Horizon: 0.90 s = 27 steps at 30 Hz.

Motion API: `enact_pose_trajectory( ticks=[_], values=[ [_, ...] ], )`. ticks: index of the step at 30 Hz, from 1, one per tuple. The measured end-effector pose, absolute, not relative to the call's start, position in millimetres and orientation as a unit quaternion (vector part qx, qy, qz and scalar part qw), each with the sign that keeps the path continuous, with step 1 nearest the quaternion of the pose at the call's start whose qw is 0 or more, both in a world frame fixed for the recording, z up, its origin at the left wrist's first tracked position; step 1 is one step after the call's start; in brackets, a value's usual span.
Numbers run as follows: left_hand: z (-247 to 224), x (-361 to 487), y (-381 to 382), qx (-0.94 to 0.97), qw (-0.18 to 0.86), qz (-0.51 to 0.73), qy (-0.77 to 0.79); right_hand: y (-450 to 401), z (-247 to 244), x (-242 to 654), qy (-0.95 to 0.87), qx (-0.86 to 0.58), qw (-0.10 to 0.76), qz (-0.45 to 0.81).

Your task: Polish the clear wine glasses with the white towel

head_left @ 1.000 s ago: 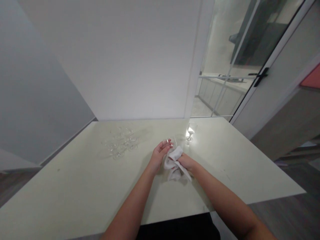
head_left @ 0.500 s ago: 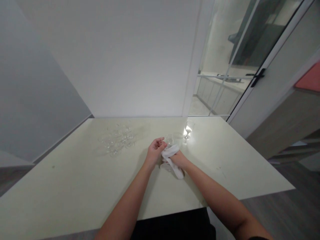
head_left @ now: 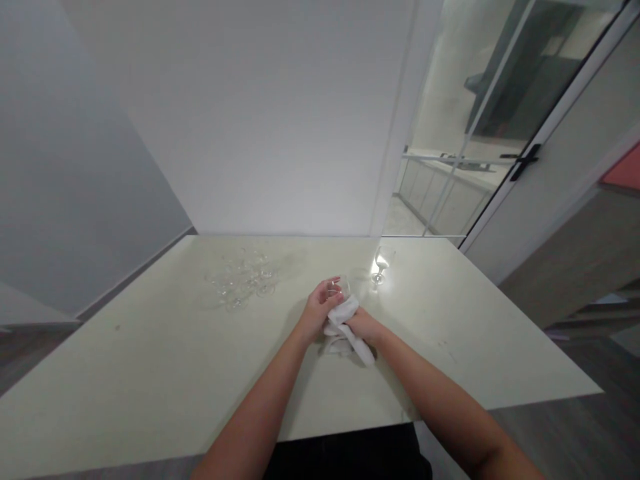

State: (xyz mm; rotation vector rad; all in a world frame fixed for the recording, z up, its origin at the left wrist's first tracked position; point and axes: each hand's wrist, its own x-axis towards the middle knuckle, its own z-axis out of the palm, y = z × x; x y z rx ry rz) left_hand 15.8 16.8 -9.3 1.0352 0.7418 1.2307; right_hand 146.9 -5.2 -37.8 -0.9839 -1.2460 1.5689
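At left, clear stemmed glasses [head_left: 243, 279] stand clustered on the pale surface [head_left: 150, 373]. The left hand [head_left: 316, 308], forearm extended forward, grips the held glass [head_left: 342, 285] by its bowl, thumb nearest the body. This glass is transparent; its lower part is covered by a crumpled white cloth [head_left: 351, 335]. The right hand [head_left: 366, 325], angled inward, has its grip closed on the cloth. Beyond it, a single stemmed glass [head_left: 381, 262] stands upright.
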Motion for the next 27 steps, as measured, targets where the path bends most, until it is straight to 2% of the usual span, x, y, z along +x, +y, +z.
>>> enact_pose_trajectory(
  ticks=[2, 8, 11, 15, 17, 22, 27],
  values=[
    [-12.1, 15.9, 18.4, 0.440, 0.621, 0.540, 0.359, -3.5, -39.1, 146.4, -0.520, -0.398, 0.445, 0.611],
    [-8.7, 14.0, 11.3, 0.400, 0.684, 0.552, 0.260, -6.4, -33.5, 158.0, -0.397, -0.353, 0.381, 0.757],
    [-3.7, 11.8, 9.3, 0.390, 0.659, 0.596, 0.242, 0.2, -28.8, 158.3, -0.354, -0.367, 0.420, 0.751],
    [-0.1, 1.6, 16.1, 0.368, 0.624, 0.657, 0.208, 15.0, -29.7, 156.8, -0.274, -0.417, 0.535, 0.681],
    [0.4, -4.2, 20.5, 0.350, 0.614, 0.680, 0.196, 18.4, -30.8, 157.3, -0.255, -0.442, 0.542, 0.667],
    [0.2, -6.2, 21.8, 0.388, 0.598, 0.673, 0.199, 11.5, -31.3, 151.1, -0.306, -0.416, 0.462, 0.721],
    [0.5, 2.5, 14.0, 0.477, 0.576, 0.627, 0.218, 9.2, -39.4, 142.7, -0.394, -0.402, 0.491, 0.665]
  ],
)
